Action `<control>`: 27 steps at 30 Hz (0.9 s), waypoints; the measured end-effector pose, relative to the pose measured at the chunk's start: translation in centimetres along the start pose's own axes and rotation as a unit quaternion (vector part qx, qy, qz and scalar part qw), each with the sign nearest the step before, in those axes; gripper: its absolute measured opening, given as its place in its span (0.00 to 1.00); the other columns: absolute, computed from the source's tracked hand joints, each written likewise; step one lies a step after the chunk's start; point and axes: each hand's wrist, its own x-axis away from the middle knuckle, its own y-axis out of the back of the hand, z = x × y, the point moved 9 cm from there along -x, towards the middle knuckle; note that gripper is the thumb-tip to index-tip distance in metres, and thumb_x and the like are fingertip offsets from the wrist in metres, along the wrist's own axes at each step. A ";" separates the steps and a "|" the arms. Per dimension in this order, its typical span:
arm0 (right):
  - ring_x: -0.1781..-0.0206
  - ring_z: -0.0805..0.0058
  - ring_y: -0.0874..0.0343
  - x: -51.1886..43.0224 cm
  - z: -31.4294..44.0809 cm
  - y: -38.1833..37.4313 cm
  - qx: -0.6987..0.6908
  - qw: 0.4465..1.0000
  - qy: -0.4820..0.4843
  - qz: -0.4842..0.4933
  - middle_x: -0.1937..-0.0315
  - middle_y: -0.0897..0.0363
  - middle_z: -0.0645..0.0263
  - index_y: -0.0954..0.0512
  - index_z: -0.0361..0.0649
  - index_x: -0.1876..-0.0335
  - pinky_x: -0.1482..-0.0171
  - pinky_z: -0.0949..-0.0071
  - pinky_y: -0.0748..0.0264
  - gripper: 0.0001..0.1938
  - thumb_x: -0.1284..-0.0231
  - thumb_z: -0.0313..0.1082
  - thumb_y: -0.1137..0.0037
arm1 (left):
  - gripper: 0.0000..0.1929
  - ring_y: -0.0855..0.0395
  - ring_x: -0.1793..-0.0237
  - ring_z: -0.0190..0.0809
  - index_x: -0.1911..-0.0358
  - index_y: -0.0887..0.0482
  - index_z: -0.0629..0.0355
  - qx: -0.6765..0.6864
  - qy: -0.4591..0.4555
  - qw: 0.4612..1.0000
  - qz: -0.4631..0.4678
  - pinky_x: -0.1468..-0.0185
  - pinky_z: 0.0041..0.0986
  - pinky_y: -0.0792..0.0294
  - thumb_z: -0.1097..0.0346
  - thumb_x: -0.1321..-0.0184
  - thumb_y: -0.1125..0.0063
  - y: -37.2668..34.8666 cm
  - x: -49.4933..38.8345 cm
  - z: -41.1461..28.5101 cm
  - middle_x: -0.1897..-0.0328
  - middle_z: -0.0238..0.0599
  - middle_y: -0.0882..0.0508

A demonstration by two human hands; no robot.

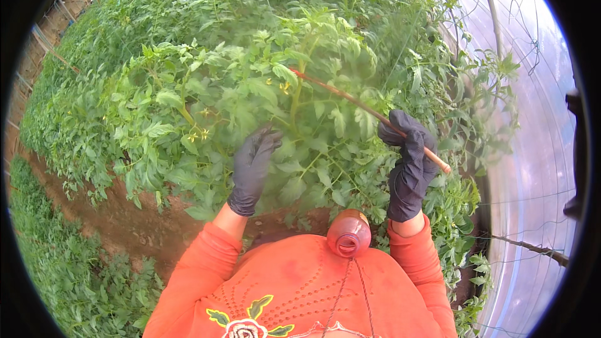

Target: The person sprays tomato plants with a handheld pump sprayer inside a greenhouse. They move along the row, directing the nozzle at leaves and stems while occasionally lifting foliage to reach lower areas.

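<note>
My right hand (409, 164), in a black glove, grips a thin wooden stick (359, 105). The stick slants up to the left, and its red-coated tip lies beside yellow tomato flowers (284, 87) near a thick green stem (296, 103). In another black glove, my left hand (253, 166) reaches into the tomato leaves (263, 98) below the flowers. Its fingertips are close together among blurred foliage, so whether they pinch anything cannot be told. A reddish translucent bottle (350, 234) with an uncapped mouth hangs at my chest from a twisted cord (345, 277).
Dense tomato plants (197, 23) fill the space ahead, with more yellow flowers (199, 135) to the left. Bare soil (141, 225) forms a path before another plant row (70, 263). On the right stand plastic greenhouse sheeting (526, 159), a curved pole (490, 7) and loose wires.
</note>
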 end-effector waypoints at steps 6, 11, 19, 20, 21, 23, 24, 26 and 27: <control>0.62 0.70 0.18 -0.3 1.0 -1.0 -0.002 1.000 0.010 0.001 0.58 0.17 0.57 0.22 0.33 0.49 0.51 0.69 0.25 0.16 0.28 0.39 0.54 | 0.20 0.20 0.53 0.33 0.35 0.30 0.63 -0.026 0.008 0.994 0.104 0.44 0.25 0.30 0.64 0.27 0.54 -2.7 -2.6 -1.8 0.45 0.42 0.18; 0.57 0.67 0.17 -0.9 1.7 -2.6 -0.013 0.999 -0.001 0.039 0.54 0.17 0.56 0.22 0.34 0.51 0.47 0.68 0.25 0.12 0.29 0.33 0.52 | 0.23 0.19 0.54 0.32 0.33 0.30 0.57 0.016 0.051 0.992 0.117 0.47 0.26 0.31 0.57 0.29 0.52 -1.4 -6.5 -3.4 0.42 0.37 0.19; 0.62 0.66 0.17 0.4 4.8 -1.0 -0.023 0.999 0.016 0.019 0.58 0.17 0.56 0.21 0.33 0.52 0.50 0.67 0.24 0.15 0.29 0.39 0.52 | 0.26 0.21 0.51 0.32 0.32 0.32 0.54 -0.011 -0.006 0.996 0.088 0.43 0.28 0.34 0.53 0.30 0.52 1.9 -10.1 -5.4 0.40 0.36 0.20; 0.64 0.65 0.18 0.7 5.0 -0.7 -0.033 0.999 0.017 0.009 0.59 0.18 0.55 0.21 0.33 0.52 0.51 0.66 0.24 0.16 0.29 0.40 0.53 | 0.25 0.22 0.50 0.32 0.32 0.32 0.55 -0.011 -0.020 0.995 0.094 0.42 0.28 0.34 0.54 0.30 0.52 1.9 -10.1 -5.5 0.41 0.37 0.20; 0.64 0.65 0.18 0.9 5.3 -0.8 -0.036 0.999 0.024 0.016 0.59 0.18 0.55 0.21 0.32 0.52 0.51 0.66 0.24 0.16 0.29 0.40 0.53 | 0.25 0.22 0.49 0.33 0.33 0.32 0.56 -0.014 -0.030 0.995 0.096 0.41 0.28 0.34 0.55 0.30 0.52 2.0 -10.1 -5.4 0.41 0.37 0.20; 0.64 0.64 0.18 1.1 5.5 -0.6 -0.042 0.999 0.027 0.014 0.59 0.18 0.54 0.22 0.32 0.53 0.51 0.65 0.24 0.16 0.30 0.40 0.52 | 0.24 0.22 0.47 0.34 0.34 0.31 0.59 0.017 -0.022 0.997 0.073 0.39 0.28 0.34 0.58 0.30 0.51 2.2 -9.7 -4.5 0.42 0.39 0.19; 0.65 0.64 0.18 1.0 5.5 -0.6 -0.035 0.999 0.031 0.019 0.58 0.18 0.53 0.22 0.32 0.53 0.52 0.64 0.23 0.16 0.30 0.40 0.52 | 0.23 0.23 0.46 0.35 0.34 0.31 0.60 0.034 -0.022 0.997 0.063 0.39 0.28 0.35 0.60 0.30 0.51 2.3 -9.3 -4.0 0.42 0.39 0.19; 0.65 0.64 0.18 1.1 5.2 -1.1 -0.004 0.998 0.022 0.050 0.58 0.18 0.52 0.22 0.32 0.53 0.53 0.63 0.22 0.16 0.30 0.40 0.52 | 0.21 0.23 0.45 0.35 0.37 0.29 0.62 0.028 -0.039 0.998 0.046 0.37 0.29 0.35 0.62 0.30 0.51 2.5 -8.6 -3.4 0.43 0.40 0.19; 0.66 0.64 0.18 0.9 5.0 -1.1 0.016 0.998 0.012 0.055 0.58 0.18 0.52 0.22 0.32 0.53 0.54 0.63 0.22 0.16 0.30 0.40 0.52 | 0.20 0.23 0.44 0.36 0.38 0.28 0.64 0.027 -0.051 0.998 0.040 0.37 0.29 0.35 0.63 0.30 0.51 2.6 -8.3 -3.1 0.43 0.40 0.19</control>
